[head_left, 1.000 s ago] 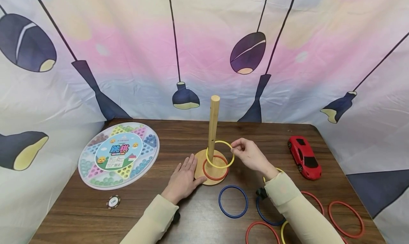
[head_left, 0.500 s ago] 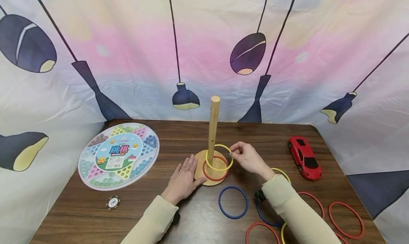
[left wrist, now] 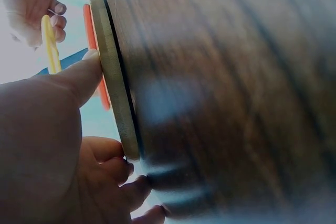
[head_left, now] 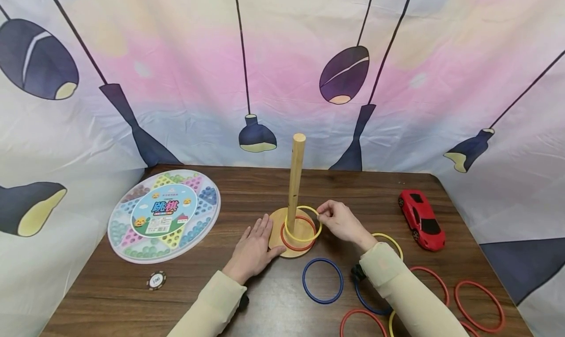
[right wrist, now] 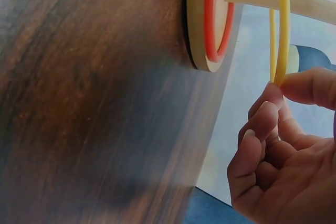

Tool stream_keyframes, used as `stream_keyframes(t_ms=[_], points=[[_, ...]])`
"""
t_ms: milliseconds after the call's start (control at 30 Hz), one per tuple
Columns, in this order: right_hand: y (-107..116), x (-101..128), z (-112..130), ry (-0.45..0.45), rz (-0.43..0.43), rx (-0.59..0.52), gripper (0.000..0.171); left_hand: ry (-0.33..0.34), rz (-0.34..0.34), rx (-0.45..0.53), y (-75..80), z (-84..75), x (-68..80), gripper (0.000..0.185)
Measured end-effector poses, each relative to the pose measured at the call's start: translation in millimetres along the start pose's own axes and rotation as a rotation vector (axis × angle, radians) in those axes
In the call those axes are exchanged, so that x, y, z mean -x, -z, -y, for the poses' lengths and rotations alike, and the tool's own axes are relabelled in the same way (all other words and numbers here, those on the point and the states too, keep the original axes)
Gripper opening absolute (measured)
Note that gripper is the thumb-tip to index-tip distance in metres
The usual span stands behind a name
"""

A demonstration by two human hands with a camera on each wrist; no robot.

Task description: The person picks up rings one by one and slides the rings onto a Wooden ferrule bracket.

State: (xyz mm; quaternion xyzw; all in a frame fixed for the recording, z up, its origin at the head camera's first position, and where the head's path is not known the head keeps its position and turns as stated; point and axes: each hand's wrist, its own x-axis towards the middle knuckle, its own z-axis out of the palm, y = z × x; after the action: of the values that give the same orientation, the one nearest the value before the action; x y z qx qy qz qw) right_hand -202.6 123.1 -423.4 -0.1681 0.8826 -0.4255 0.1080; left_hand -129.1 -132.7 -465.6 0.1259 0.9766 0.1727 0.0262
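A wooden peg (head_left: pixel 295 180) stands upright on a round wooden base (head_left: pixel 276 224), where a red ring (right wrist: pixel 211 19) lies flat around it. My right hand (head_left: pixel 342 221) pinches a yellow ring (right wrist: pixel 284 24) between thumb and fingertips. That ring encircles the peg, held above the red one with a gap between them in the right wrist view. My left hand (head_left: pixel 251 248) has its fingers spread and rests against the base's left edge; in the left wrist view its thumb (left wrist: pixel 86 74) lies at the rim of the base.
A blue ring (head_left: pixel 322 302) lies in front of the base. Several red, yellow and blue rings, such as a red ring (head_left: pixel 499 307), lie around the right forearm. A red toy car (head_left: pixel 421 219) is at right; a Chinese checkers board (head_left: pixel 116 229) and poker chip (head_left: pixel 156 280) are at left.
The yellow ring has come down along the peg towards the red ring, with my right hand lowering slightly. My left hand has stayed in place.
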Motion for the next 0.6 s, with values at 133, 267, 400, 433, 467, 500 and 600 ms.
stream_keyframes(t_ms=[133, 267, 400, 433, 467, 500, 600], points=[[-1.2, -0.5, -0.6, -0.016, 0.013, 0.006, 0.015, -0.003, 0.0, -0.003, 0.0, -0.2, 0.2, 0.084], [-3.3, -1.6, -2.7, -0.029, 0.018, 0.014, 0.015, -0.006, 0.0, -0.007, 0.2, -0.4, 0.3, 0.084], [-5.8, -2.6, -4.7, -0.037, 0.022, 0.021, 0.015, -0.004, 0.002, -0.001, 1.0, -0.8, 0.6, 0.084], [-6.3, -2.8, -4.8, -0.042, 0.02, 0.023, 0.014, -0.004, 0.002, 0.001, 1.2, -0.9, 0.7, 0.084], [-6.8, -3.1, -5.0, -0.046, 0.019, 0.023, 0.014, -0.004, 0.002, 0.001, 1.5, -1.1, 0.7, 0.084], [-7.2, -3.3, -5.2, -0.047, 0.017, 0.024, 0.014, -0.004, 0.002, 0.0, 1.6, -1.2, 0.7, 0.084], [-8.4, -4.2, -5.8, -0.055, 0.016, 0.026, 0.013, -0.005, 0.0, -0.002, 1.9, -1.3, 0.8, 0.083]])
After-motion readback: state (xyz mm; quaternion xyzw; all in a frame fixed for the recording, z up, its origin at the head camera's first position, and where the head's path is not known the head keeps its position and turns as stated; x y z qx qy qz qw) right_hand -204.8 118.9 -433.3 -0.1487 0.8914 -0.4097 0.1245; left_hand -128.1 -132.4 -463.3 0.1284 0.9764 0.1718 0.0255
